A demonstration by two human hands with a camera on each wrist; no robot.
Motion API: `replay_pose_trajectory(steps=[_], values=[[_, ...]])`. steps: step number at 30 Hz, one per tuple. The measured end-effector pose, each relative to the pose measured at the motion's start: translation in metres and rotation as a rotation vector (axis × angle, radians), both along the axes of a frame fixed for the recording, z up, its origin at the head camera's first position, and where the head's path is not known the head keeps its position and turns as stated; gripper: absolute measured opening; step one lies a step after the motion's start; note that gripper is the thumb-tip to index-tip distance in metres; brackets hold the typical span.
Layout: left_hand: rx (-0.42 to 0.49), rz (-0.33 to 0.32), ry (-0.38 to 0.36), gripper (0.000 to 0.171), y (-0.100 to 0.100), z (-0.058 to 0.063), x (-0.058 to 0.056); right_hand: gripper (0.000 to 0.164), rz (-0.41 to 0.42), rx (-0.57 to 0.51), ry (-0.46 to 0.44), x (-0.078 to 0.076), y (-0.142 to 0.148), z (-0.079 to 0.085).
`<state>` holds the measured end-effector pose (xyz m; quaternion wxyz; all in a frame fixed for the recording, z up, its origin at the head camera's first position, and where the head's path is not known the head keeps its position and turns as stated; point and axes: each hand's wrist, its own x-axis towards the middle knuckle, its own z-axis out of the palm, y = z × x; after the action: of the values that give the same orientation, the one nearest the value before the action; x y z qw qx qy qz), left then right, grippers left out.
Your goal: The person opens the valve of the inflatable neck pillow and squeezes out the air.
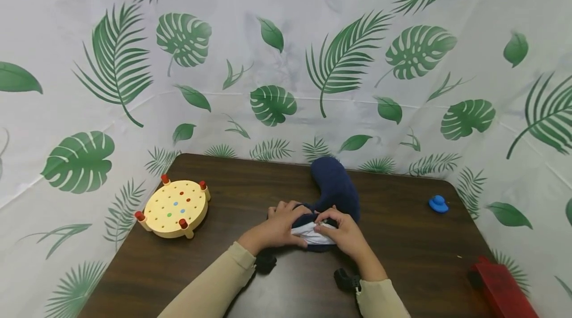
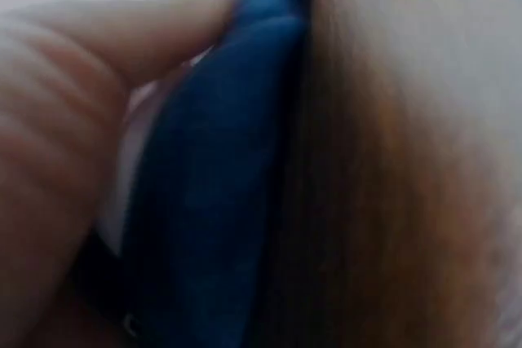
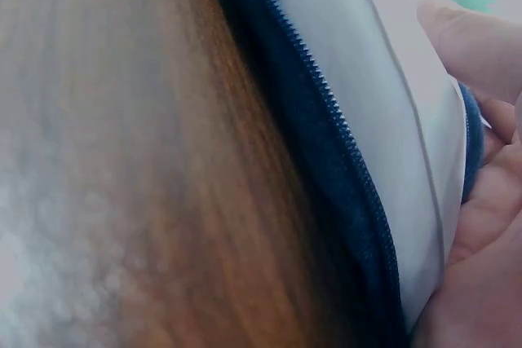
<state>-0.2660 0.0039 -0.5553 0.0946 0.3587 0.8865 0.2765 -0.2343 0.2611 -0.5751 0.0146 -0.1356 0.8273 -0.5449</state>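
A navy blue neck pillow (image 1: pixel 336 186) lies curved on the table, its near end between both hands. The zipper (image 3: pixel 330 103) on its cover is undone there, and a white inner lining (image 1: pixel 313 233) shows through the gap. My left hand (image 1: pixel 280 224) grips the left side of that end, thumb (image 2: pixel 155 34) against the navy cover. On the right, my right hand (image 1: pixel 346 234) pinches the edge of the opening with thumb and fingers. Whether it holds the zipper pull itself is too small to tell.
A round yellow pegboard (image 1: pixel 176 208) with red pegs at its rim stands at the table's left. Toward the right edge lies a small blue hat-shaped piece (image 1: pixel 438 203). A red object (image 1: pixel 505 290) sits at the near right corner. Leaf-printed cloth (image 1: pixel 272 64) hangs behind the table.
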Motion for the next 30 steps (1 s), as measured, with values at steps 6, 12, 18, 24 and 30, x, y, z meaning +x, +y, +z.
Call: replay_pose_trajectory(steps=[6, 12, 18, 24, 30], values=[[-0.072, 0.002, -0.042, 0.152, -0.0005, 0.0057, 0.0018, 0.012, -0.023, -0.012, -0.035, 0.0022, 0.0019, -0.0002], [-0.076, 0.048, -0.020, 0.125, 0.0003, 0.0049, 0.0031, 0.013, -0.031, -0.038, -0.026, 0.0028, -0.0001, -0.0008], [-0.020, 0.038, 0.022, 0.064, 0.0002, -0.0005, 0.0004, 0.015, -0.037, -0.039, 0.022, -0.0001, -0.0025, 0.0017], [-0.007, 0.018, 0.020, 0.074, 0.0002, -0.0008, -0.0011, 0.015, -0.051, -0.027, 0.025, -0.0001, -0.0006, 0.0017], [-0.040, 0.048, -0.016, 0.152, -0.0027, 0.0015, -0.0016, 0.014, -0.007, -0.049, 0.017, 0.0003, 0.0005, 0.0014]])
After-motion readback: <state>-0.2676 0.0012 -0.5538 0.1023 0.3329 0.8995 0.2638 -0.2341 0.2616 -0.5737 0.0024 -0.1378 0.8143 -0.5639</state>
